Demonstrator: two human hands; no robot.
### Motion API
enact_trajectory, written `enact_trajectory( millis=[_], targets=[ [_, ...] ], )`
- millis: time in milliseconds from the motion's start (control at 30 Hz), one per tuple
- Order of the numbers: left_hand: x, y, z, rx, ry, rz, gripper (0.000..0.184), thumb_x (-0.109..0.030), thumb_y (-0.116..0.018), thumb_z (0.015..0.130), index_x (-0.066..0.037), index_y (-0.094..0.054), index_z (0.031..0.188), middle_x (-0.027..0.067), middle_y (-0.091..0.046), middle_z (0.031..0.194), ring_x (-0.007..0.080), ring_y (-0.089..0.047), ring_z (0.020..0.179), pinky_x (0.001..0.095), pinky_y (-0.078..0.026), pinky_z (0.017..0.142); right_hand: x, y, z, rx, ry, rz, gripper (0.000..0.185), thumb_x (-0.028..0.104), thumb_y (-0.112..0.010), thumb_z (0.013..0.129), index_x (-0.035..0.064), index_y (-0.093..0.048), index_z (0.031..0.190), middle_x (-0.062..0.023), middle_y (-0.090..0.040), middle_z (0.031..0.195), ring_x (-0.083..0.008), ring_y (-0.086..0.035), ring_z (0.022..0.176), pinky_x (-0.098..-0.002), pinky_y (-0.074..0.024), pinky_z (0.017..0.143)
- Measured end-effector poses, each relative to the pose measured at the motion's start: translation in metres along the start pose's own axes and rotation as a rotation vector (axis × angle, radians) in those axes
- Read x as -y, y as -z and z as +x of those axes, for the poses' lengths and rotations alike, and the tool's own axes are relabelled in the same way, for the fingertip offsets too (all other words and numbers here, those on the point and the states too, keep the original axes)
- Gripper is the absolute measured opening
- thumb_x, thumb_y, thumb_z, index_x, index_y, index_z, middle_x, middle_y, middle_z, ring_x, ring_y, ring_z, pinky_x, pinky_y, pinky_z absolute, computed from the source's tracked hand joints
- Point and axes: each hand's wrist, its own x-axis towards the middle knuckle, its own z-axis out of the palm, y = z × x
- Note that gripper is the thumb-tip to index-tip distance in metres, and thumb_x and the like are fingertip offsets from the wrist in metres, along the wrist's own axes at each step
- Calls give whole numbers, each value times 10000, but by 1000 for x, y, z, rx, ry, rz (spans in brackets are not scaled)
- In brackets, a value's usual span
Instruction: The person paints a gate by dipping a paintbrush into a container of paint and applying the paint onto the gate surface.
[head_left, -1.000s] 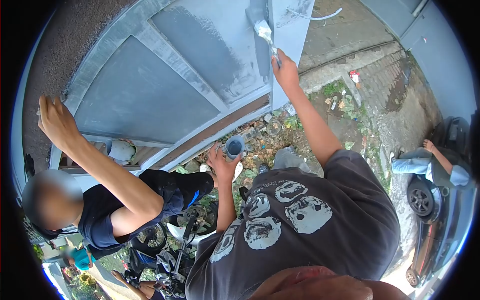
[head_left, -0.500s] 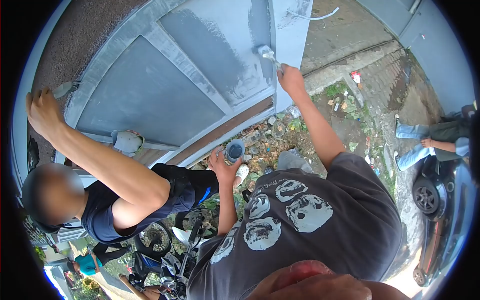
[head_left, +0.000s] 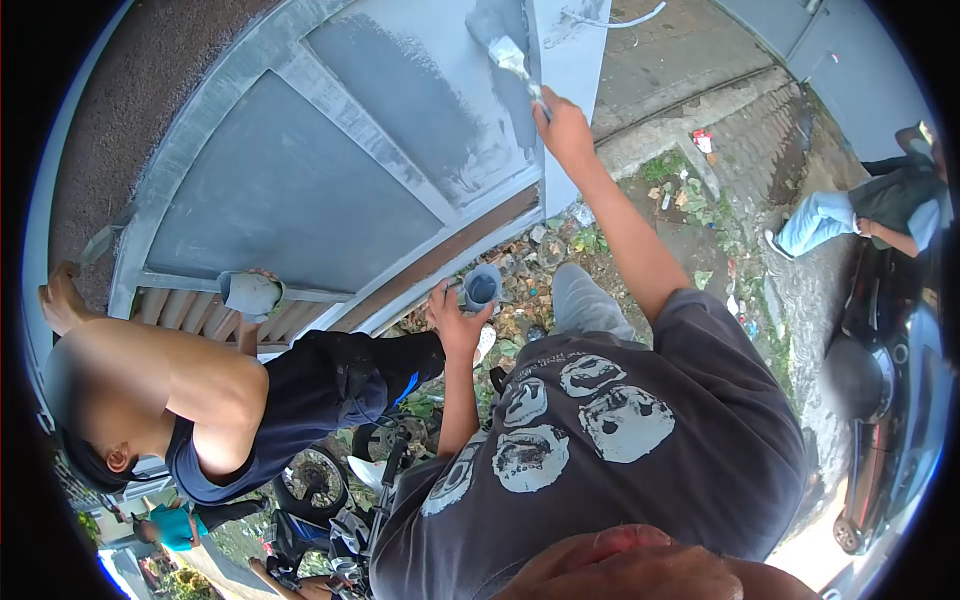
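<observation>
My right hand point(head_left: 565, 130) is closed around the handle of a paintbrush point(head_left: 513, 60). Its pale bristles touch the upper part of a metal panel point(head_left: 400, 95), where darker grey paint sits in patches over lighter grey. Lower down, my left hand point(head_left: 458, 322) grips a small cup point(head_left: 483, 286) with grey paint inside, its mouth facing up toward me. The cup is held away from the panel, above the littered ground.
A co-worker point(head_left: 300, 395) at the left holds a paint-stained container point(head_left: 252, 292) and a brush point(head_left: 103, 243) against the panel's edge. Motorbikes point(head_left: 315, 485) stand behind. At the right are another person point(head_left: 885, 215) and a dark car point(head_left: 885, 400). Rubble and leaves point(head_left: 540, 250) line the panel's base.
My right hand and paintbrush have shifted up and left along the panel. The cup moved slightly right. The co-worker's raised arm has lowered, and the person at right has stepped along.
</observation>
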Motion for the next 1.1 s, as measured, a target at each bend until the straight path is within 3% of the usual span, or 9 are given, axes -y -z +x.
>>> enact_trajectory(
  millis=[200, 333, 467, 600, 700, 800, 967, 1067, 1100],
  targets=[
    [9, 3, 6, 8, -1, 18, 637, -321, -899, 652, 31, -633, 1112, 154, -471, 1368, 376, -420, 1280, 519, -296, 1029, -119, -95, -119, 431, -206, -173, 234, 199, -645, 892, -14, -662, 987, -286, -673, 835, -475, -662, 788, -538, -553, 730],
    [14, 7, 9, 22, 1, 15, 629, -312, -901, 657, 34, -634, 1109, 149, -474, 1358, 374, -420, 1273, 512, -307, 1030, -94, -73, -104, 553, -266, -263, 219, 198, -629, 898, -14, -685, 887, -291, -687, 859, -465, -680, 820, -529, -563, 737],
    [17, 7, 13, 51, 38, 33, 641, -312, -917, 642, 36, -633, 1099, 142, -487, 1333, 376, -437, 1257, 506, -331, 1022, -9, -9, -31, 297, -166, -117, 237, 202, -656, 889, -12, -673, 988, -271, -682, 819, -445, -681, 797, -506, -553, 706],
    [18, -2, 18, 33, -8, 67, 633, -317, -917, 643, 40, -636, 1084, 143, -495, 1322, 376, -447, 1243, 504, -356, 991, 45, 53, 8, -134, 56, 102, 316, 222, -672, 930, 16, -667, 1171, -259, -677, 825, -434, -677, 798, -451, -542, 669],
    [14, -7, 24, 81, 17, 61, 646, -330, -912, 641, 57, -639, 1080, 148, -488, 1334, 381, -439, 1258, 523, -337, 1002, 70, 81, 25, -173, 74, 139, 325, 217, -671, 938, 8, -656, 1188, -261, -679, 843, -427, -681, 803, -431, -542, 664],
    [14, -15, 26, 40, -25, 21, 652, -339, -911, 635, 54, -643, 1080, 146, -487, 1336, 377, -436, 1260, 528, -331, 1004, 54, 54, 21, -174, 93, 165, 316, 212, -664, 940, 5, -650, 1180, -252, -674, 840, -423, -679, 788, -454, -531, 655],
    [2, -9, 26, 95, 48, 67, 653, -341, -913, 636, 54, -642, 1078, 149, -482, 1352, 384, -432, 1265, 545, -330, 1012, -52, -69, -81, 238, -153, -83, 287, 240, -598, 957, 11, -636, 1126, -237, -675, 847, -429, -685, 797, -512, -563, 693],
    [6, -9, 20, 69, 49, 111, 653, -334, -915, 625, 35, -637, 1088, 146, -496, 1342, 379, -455, 1249, 529, -334, 1014, -121, -114, -154, 573, -355, -180, 271, 252, -585, 951, 13, -655, 1057, -245, -695, 879, -431, -695, 796, -523, -576, 716],
    [8, -10, 19, 47, 43, 129, 663, -327, -916, 616, 17, -631, 1106, 143, -511, 1326, 370, -476, 1236, 509, -335, 1018, -121, -115, -158, 575, -351, -175, 271, 252, -585, 951, 13, -655, 1057, -245, -695, 879, -431, -695, 796, -523, -576, 716]
  ],
)
